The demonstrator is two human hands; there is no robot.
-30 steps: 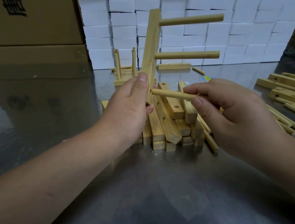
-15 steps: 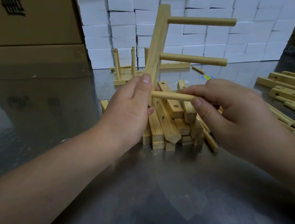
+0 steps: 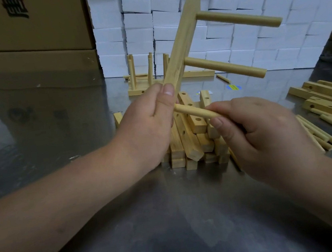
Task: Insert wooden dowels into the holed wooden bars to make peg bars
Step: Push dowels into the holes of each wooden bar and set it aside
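"While the left grip (image 3: pixel 150 127) curls round the lower end of the long pale square-section wooden bar (image 3: pixel 182 44), which way does that bar run?"

"Up and away, tilted to the right, held above the steel-grey bench (image 3: pixel 172 219). The two round pale wooden pegs (image 3: pixel 224 67) already seated in it point off to the right."

"And the loose one?"

"The right grip (image 3: pixel 266 134) pinches a third round wooden dowel (image 3: pixel 192 112) between thumb and fingers. Its long axis lies nearly across the bar, and its free tip points left, touching or all but touching the bar just beside the left thumb. The hole is hidden there, so I cannot tell whether the tip is in."

"So the push?"

"Leftward along the dowel's own axis, I judge, parallel to the two pegs above, with the left grip bracing against it."
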